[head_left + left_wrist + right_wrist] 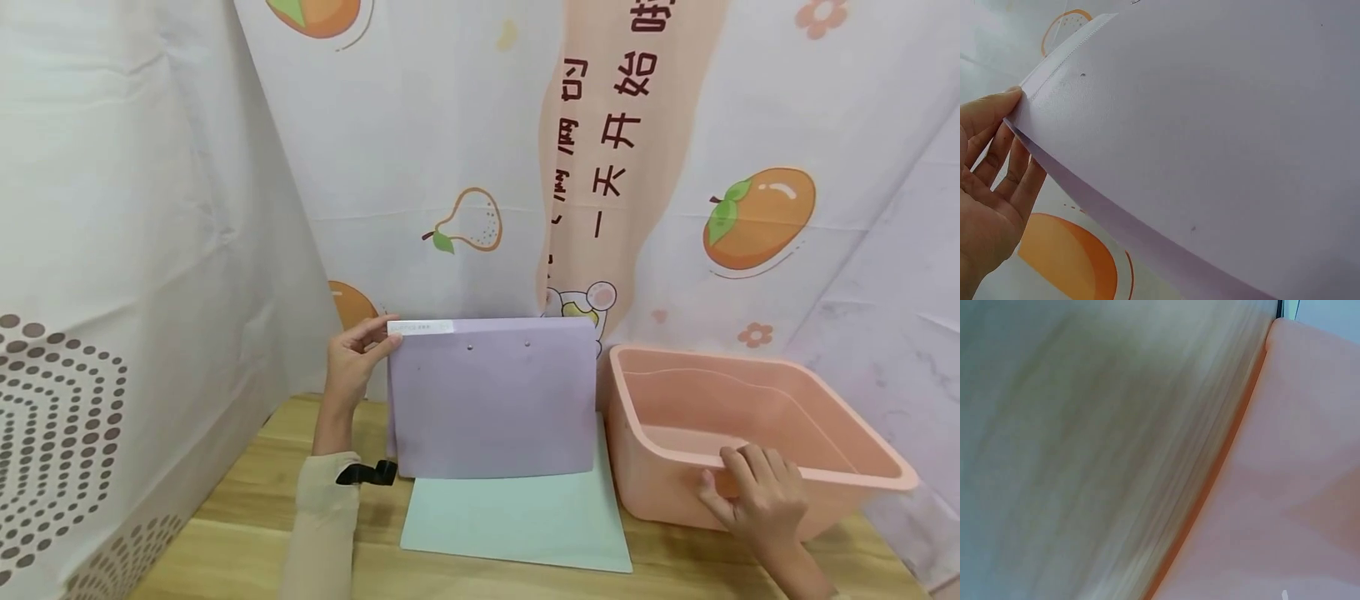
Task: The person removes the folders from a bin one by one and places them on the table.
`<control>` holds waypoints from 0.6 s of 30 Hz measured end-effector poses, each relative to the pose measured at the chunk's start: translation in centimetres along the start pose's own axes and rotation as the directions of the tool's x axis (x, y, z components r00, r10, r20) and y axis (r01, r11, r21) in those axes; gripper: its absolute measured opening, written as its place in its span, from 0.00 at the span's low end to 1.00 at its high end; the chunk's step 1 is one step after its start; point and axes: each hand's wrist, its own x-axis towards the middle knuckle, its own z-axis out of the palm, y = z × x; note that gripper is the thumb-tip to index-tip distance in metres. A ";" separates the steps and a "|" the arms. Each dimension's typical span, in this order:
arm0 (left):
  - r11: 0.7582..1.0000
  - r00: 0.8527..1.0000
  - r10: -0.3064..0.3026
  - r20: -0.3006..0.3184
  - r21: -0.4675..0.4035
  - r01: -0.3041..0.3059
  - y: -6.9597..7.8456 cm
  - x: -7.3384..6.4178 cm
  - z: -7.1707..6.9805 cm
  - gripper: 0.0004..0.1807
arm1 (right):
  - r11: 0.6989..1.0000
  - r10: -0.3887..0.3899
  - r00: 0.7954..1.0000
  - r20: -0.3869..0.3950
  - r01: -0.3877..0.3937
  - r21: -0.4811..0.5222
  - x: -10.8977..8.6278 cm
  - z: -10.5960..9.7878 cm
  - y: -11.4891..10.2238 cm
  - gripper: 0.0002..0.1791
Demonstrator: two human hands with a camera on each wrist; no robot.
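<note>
My left hand (351,362) pinches the top left corner of a purple file folder (495,408). The folder stands on its long side with the spine up, and a white label strip (420,327) lies along the spine's left end. In the left wrist view the thumb presses the near cover, the other fingers are behind, and the two covers part slightly. Below it a pale green folder (517,521) lies flat on the table. My right hand (761,496) grips the front rim of a pink plastic bin (637,475), fingers over the rim and thumb outside.
The bin stands right of the folders on a wood-grain table (247,517); its visible inner floor is bare. A white printed curtain (420,150) hangs right behind, and another white cloth (135,208) closes off the left side.
</note>
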 end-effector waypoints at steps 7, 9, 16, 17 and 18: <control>1.000 1.000 -0.012 -0.004 -0.020 0.012 0.2 -0.4 0.0 0.19 | 1.000 -0.004 1.000 0.006 0.004 0.001 -0.1 0.1 0.1 0.28; 1.000 1.000 -0.009 0.000 -0.028 0.009 0.3 -0.6 -0.1 0.19 | 1.000 -0.006 1.000 0.012 0.006 0.002 -0.1 0.1 0.1 0.28; 0.998 1.000 -0.010 0.009 -0.068 0.010 0.5 -0.6 -0.2 0.18 | 1.000 -0.006 1.000 0.022 0.006 -0.010 -0.4 0.0 0.3 0.29; 0.997 1.000 -0.008 0.012 -0.073 0.009 0.5 -0.5 -0.2 0.18 | 1.000 -0.005 1.000 0.021 0.005 -0.011 -0.4 0.0 0.3 0.29; 0.997 1.000 -0.007 0.014 -0.076 0.008 0.5 -0.5 -0.2 0.18 | 1.000 -0.004 1.000 0.015 0.004 -0.011 -0.3 0.0 0.3 0.29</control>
